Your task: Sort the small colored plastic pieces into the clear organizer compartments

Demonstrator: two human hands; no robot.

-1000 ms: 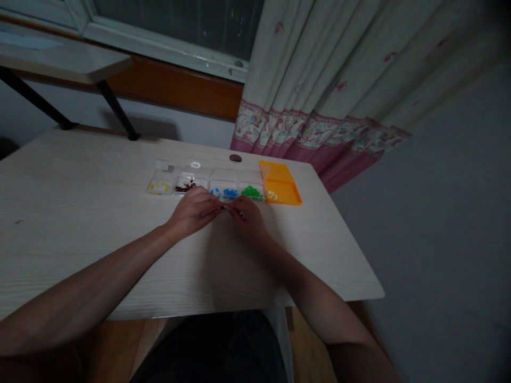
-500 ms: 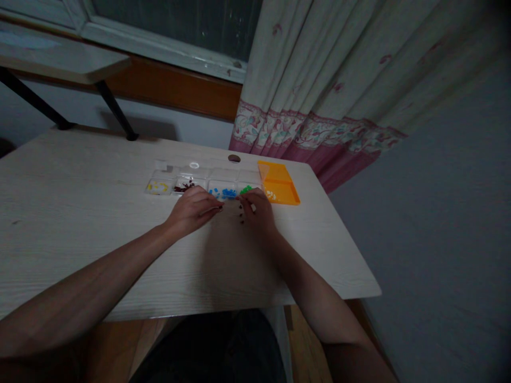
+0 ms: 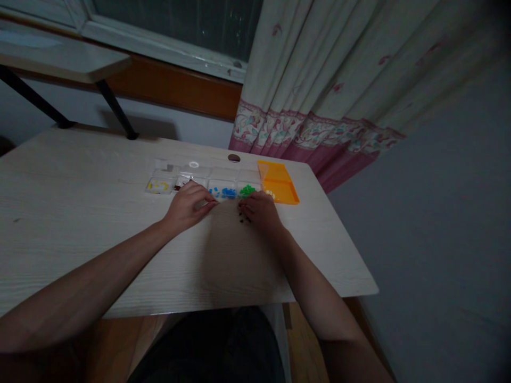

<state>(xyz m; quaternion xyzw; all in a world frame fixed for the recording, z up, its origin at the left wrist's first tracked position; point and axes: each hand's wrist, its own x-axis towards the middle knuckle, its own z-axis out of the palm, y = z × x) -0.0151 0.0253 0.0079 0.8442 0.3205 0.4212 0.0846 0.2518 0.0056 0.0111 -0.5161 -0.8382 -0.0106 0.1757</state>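
My left hand is closed in a pinch just in front of the clear compartment box; whatever lies between its fingertips is too small to make out. My right hand has thumb and fingers drawn together, low over several small dark brown pieces on the table. Its fingertips touch or nearly touch them, and part of the group is hidden. In the box lie yellow pieces, dark brown pieces partly behind my left hand, blue pieces and green pieces.
An orange open case stands at the box's right end, with white pieces at its near left. A brown oval is at the table's back edge. A raised shelf stands at left; a curtain hangs behind.
My left hand has drawn back slightly to the left, away from my right. My right hand has shifted slightly right and down, its fingers now lower over the dark brown pieces.
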